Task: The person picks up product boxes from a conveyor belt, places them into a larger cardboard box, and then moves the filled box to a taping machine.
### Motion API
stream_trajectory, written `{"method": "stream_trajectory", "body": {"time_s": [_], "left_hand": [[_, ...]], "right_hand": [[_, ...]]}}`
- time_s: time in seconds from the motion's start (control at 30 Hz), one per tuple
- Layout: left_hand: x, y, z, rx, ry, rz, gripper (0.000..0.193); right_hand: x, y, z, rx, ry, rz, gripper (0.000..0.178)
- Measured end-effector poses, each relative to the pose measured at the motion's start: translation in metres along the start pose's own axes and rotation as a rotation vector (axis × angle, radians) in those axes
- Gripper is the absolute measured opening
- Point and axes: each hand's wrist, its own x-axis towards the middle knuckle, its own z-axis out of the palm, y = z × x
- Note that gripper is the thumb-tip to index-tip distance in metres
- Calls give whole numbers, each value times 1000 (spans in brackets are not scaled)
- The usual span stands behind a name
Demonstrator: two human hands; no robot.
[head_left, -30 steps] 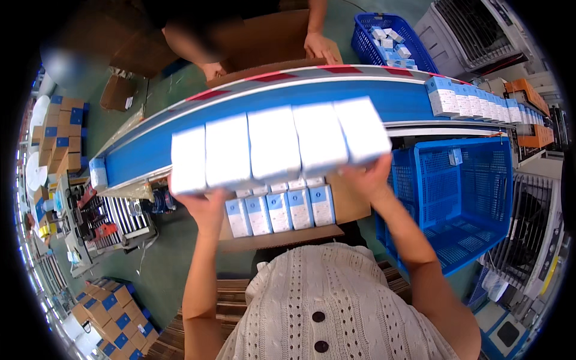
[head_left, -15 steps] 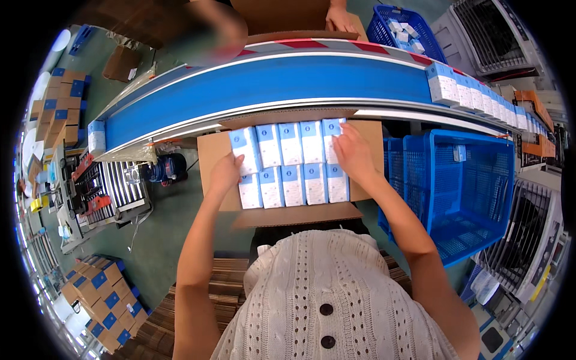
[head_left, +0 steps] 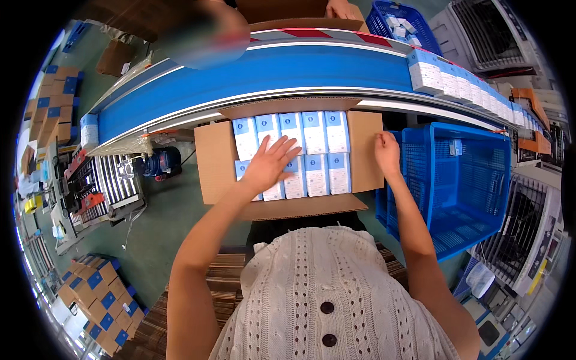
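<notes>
An open cardboard carton [head_left: 216,165] stands in front of me, its flaps folded outward. Two rows of white and blue packs [head_left: 315,135] fill it. My left hand [head_left: 273,161] lies on top of the packs near the middle, fingers stretched out and spread. At the outer edge of the right flap [head_left: 366,150], my right hand [head_left: 387,151] has its fingers curled in and seems to pinch that edge. The fingertips of the right hand are partly hidden.
A blue conveyor belt [head_left: 264,75] crosses beyond the carton, with a line of similar boxes [head_left: 425,72] at its right. Blue crates [head_left: 441,243] stand to my right. Across the belt, another person's hand [head_left: 341,9] rests by a brown carton [head_left: 282,11].
My left hand has moved from the left packs onto the middle, opening flat. My right hand has left the packs for the right flap's edge. The upper-left pack now sits lower, level with its row.
</notes>
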Motion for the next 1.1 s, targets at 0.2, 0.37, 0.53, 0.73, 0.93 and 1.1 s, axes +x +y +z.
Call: {"method": "stream_trajectory", "body": {"time_s": [0.2, 0.37, 0.53, 0.73, 0.93, 1.1], "left_hand": [[-17, -27, 31, 146, -29, -86, 59], [-29, -30, 27, 125, -39, -150, 57], [-26, -41, 32, 206, 75, -349, 61], [7, -39, 26, 223, 114, -269, 57], [-24, -53, 42, 112, 190, -441, 53], [-70, -74, 31, 87, 263, -546, 52]], "right_hand": [[-32, 91, 12, 122, 4, 522, 42], [-34, 24, -19, 451, -206, 501, 44], [-34, 12, -23, 301, -164, 376, 39], [-38, 1, -23, 218, -129, 297, 34], [-46, -48, -30, -10, -294, 120, 27], [-50, -70, -24, -103, -513, 36, 32]]}}
